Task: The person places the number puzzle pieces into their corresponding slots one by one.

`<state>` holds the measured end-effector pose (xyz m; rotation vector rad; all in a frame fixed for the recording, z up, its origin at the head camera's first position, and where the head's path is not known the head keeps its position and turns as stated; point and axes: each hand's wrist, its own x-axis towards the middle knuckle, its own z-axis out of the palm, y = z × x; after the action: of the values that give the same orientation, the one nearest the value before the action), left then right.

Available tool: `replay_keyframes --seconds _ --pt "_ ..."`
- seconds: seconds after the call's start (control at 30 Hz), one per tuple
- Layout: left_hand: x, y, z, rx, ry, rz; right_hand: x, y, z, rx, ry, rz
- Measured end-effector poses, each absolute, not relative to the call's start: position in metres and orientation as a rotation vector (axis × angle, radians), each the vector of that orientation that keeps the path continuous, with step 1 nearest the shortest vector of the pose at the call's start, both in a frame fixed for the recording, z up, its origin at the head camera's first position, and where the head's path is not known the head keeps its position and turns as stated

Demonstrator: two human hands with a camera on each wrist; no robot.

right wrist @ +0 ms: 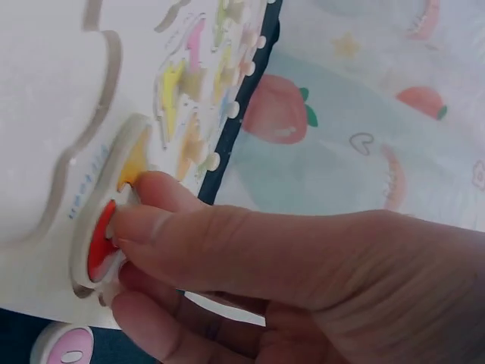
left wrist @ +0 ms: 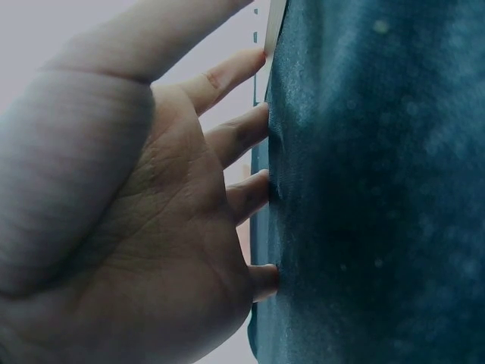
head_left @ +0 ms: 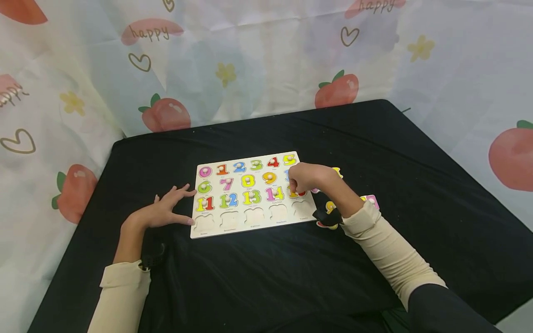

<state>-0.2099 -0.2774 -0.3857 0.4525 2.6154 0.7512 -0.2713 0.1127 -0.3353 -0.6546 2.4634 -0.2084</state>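
Observation:
A pale number puzzle board point(head_left: 216, 231) lies on the black cloth, with knobbed number pieces in its upper rows and bare recesses along the front row. My right hand point(head_left: 308, 177) is over the board's right side. In the right wrist view, its thumb and fingers pinch a yellow-and-red number 15 piece point(right wrist: 103, 244), which sits slightly tilted at its recess; the fingers hide its knob. My left hand point(head_left: 166, 208) is at the board's left edge, fingers spread, with thumb and index fingertip touching that edge. The left wrist view shows its palm and straight fingers.
Loose number pieces lie right of the board, partly under my right forearm: a yellow one point(head_left: 337, 172), a pink one point(head_left: 372, 201) and others half hidden. The black-covered table point(head_left: 266, 282) meets a printed curtain point(head_left: 266, 69) behind and at the sides.

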Motion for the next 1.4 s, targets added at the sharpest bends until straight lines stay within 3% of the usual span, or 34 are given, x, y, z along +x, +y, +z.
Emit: replay_keyframes --seconds 0.43,0.9,1.4 --pt "-0.210 -0.277 -0.385 0.453 2.613 0.755 -0.274 0.115 -0.336 -0.571 2.454 -0.236" --pt "-0.212 -0.278 -0.385 0.452 2.613 0.750 -0.286 0.159 -0.313 -0.654 2.631 -0.389" --pt "-0.209 -0.278 -0.386 0.452 2.608 0.763 -0.281 0.198 -0.287 -0.395 2.794 -0.413"
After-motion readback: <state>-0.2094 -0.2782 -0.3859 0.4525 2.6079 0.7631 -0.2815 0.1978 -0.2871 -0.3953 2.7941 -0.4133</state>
